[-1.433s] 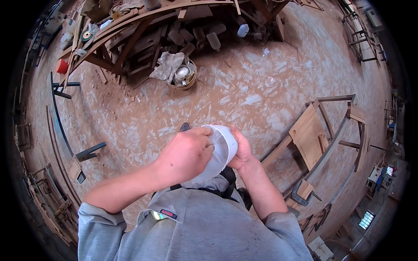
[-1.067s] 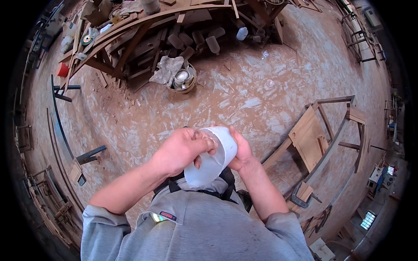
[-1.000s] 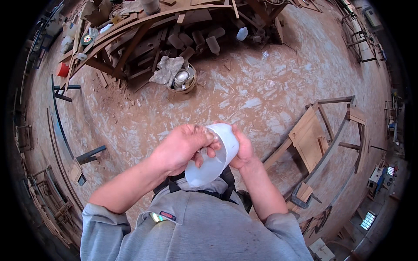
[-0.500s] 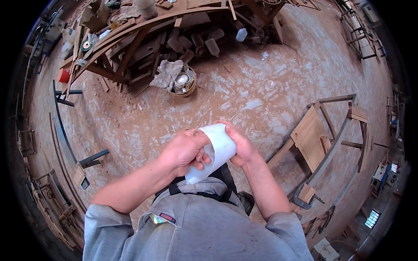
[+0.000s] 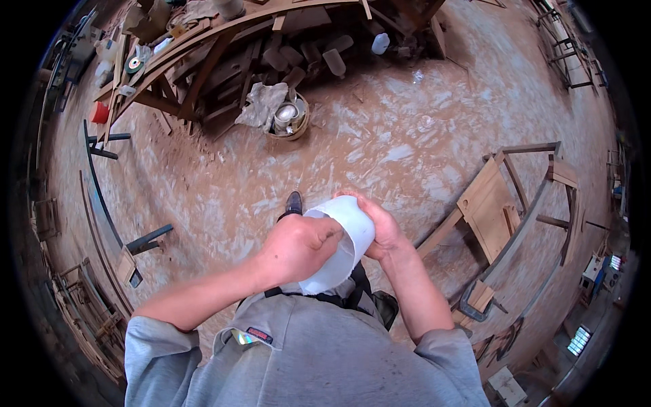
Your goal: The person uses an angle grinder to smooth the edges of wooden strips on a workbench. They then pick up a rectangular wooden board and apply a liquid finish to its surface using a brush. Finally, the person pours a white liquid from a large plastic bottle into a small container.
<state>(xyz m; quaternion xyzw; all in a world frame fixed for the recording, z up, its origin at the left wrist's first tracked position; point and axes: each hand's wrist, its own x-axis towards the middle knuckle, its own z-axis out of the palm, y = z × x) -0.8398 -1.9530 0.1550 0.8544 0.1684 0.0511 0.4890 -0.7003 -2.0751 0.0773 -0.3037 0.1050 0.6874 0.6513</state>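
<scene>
In front of my waist is a short white plastic cylinder (image 5: 358, 227), tilted, with its open end turned toward my left and a slightly ragged rim at the bottom. My right hand (image 5: 384, 234) wraps around its outer right side and holds it. My left hand (image 5: 293, 249) reaches into the opening with its fingers bent together. The cylinder and the hand itself hide most of those fingertips, and whether they pinch anything small does not show. A dark shoe (image 5: 293, 203) shows on the floor just beyond my left hand.
Ahead stands a wooden workbench (image 5: 224, 41), cluttered on top and underneath. By it sits a round bucket (image 5: 298, 130) of cans with a crumpled sheet. At right lies a wooden frame with a panel (image 5: 485, 207); at left, a dark metal bar frame (image 5: 98, 186). Dust covers the floor (image 5: 380, 156).
My left hand has pushed deeper into the cylinder, and its curled fingers are now less visible. The cylinder has turned slightly and shifted right. A shoe has come into sight.
</scene>
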